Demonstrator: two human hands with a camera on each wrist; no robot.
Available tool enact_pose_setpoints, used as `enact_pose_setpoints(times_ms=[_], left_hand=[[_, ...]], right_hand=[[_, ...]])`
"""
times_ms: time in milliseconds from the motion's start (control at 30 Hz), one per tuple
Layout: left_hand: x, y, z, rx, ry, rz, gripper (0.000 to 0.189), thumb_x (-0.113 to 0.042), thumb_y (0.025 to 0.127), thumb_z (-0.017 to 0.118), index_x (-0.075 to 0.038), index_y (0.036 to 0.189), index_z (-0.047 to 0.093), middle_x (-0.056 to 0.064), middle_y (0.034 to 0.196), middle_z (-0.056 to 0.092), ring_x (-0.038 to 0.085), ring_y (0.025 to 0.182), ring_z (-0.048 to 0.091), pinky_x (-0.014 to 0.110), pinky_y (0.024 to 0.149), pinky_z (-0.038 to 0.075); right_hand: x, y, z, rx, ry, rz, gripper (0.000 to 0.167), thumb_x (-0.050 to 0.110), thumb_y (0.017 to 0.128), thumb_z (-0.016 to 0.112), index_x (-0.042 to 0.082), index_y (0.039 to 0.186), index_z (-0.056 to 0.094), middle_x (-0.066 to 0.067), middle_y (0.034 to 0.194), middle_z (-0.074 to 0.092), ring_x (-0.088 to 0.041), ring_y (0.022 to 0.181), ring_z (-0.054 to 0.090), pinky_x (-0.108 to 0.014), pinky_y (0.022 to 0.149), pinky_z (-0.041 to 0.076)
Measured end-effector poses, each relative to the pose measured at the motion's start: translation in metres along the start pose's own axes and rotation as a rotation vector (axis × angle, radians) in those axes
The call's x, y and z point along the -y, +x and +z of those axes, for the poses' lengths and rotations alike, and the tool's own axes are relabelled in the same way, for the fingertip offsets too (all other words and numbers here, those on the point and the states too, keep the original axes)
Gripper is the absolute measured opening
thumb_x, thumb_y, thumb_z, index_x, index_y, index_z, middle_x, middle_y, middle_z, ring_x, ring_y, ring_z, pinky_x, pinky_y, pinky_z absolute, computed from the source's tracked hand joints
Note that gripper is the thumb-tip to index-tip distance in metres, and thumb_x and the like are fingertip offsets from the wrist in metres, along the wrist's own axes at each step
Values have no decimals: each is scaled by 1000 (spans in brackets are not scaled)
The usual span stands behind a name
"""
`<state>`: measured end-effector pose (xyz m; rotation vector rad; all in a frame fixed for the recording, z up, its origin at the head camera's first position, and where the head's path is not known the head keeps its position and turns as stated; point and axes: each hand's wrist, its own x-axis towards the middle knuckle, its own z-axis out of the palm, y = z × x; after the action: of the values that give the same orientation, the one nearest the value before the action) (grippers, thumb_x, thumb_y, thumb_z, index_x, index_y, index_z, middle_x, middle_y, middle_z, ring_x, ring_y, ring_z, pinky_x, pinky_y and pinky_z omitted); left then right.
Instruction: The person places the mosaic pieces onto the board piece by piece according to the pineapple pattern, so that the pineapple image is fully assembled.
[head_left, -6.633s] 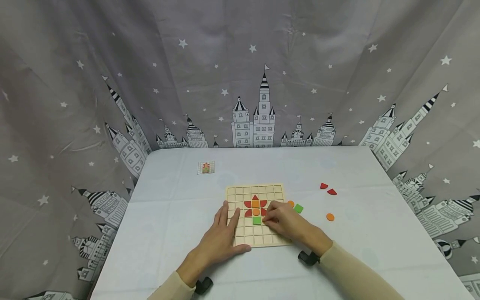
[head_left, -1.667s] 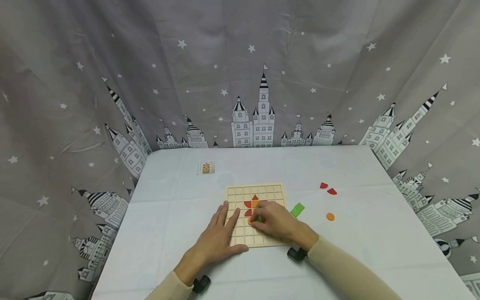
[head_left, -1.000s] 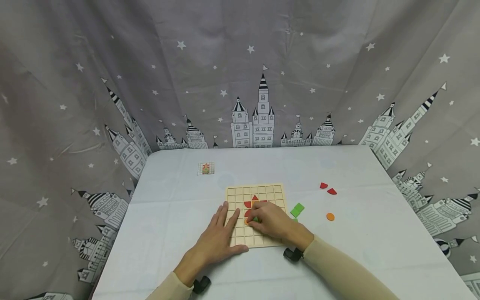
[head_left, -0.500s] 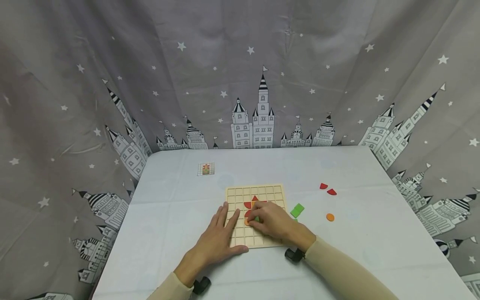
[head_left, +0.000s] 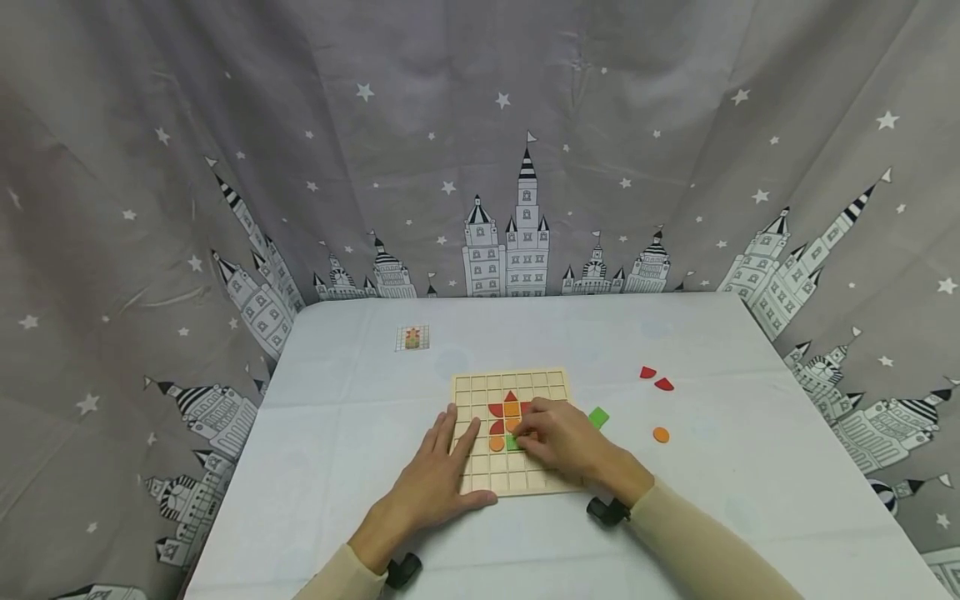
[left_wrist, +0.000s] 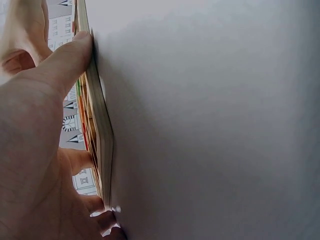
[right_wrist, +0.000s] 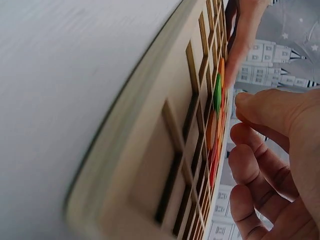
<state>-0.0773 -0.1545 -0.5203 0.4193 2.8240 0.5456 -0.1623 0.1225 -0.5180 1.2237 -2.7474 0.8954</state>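
A light wooden grid board (head_left: pixel 480 481) lies on the table. My left hand (head_left: pixel 435 479) rests along its left side, fingers straight and spread, thumb at the front edge (left_wrist: pixel 102 125). My right hand (head_left: pixel 566 442) hovers over the board's right half, fingers loosely bent; the right wrist view shows nothing between thumb and fingertips. In the cells sit a red triangle (head_left: pixel 510 396), an orange square (head_left: pixel 512 409), red quarter-circles (head_left: pixel 497 427), a green square (head_left: pixel 513 443) and an orange disc (head_left: pixel 497 443) left of it. Another orange disc (right_wrist: pixel 212 129) sits right of the green square, hidden in the head view.
Right of the board lie a green square piece (head_left: pixel 598 417), an orange disc (head_left: pixel 661 435) and two red quarter-circles (head_left: pixel 648 372). A small pattern card (head_left: pixel 412 337) lies at the back left. Behind the table hangs a grey castle-print curtain (head_left: pixel 480 125).
The right hand has let go of an orange disc, now in the cell left of the green square, and drawn back to the right. The left hand has stayed nearly still.
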Motion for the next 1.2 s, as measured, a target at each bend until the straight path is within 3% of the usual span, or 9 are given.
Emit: enact_pose_setpoints(times_ms=[400,600,967,1200], left_hand=[[-3,2,-2,-23,-9,7,122,-77,94,86,-11,184,36,32,193,16,54,180,24,66,135,46],[-2,3,0,-16,-20,0,123,-76,93,86,-12,184,35,31,194,14,53,181,21,65,138,41],[-1,1,3,-7,-26,-16,122,-77,93,86,-14,185,35,30,195,13,52,181,21,65,137,43],[0,0,2,-7,-33,-17,122,-77,93,86,-14,185,35,29,195,12,51,181,20,66,138,42]], right_hand=[[-22,-24,-22,-62,-20,93,15,16,99,94,13,114,91,0,106,81,-11,83,63,-24,77,54],[-36,-42,-36,-95,-28,144,19,16,98,95,13,116,91,0,111,81,-17,88,69,-28,81,58],[-66,-85,-61,-111,-54,294,31,21,93,101,16,122,90,0,115,78,-15,99,66,-31,85,61],[-82,-108,-77,-139,-53,332,39,21,90,104,15,125,89,-2,114,77,-15,91,62,-25,76,54]])
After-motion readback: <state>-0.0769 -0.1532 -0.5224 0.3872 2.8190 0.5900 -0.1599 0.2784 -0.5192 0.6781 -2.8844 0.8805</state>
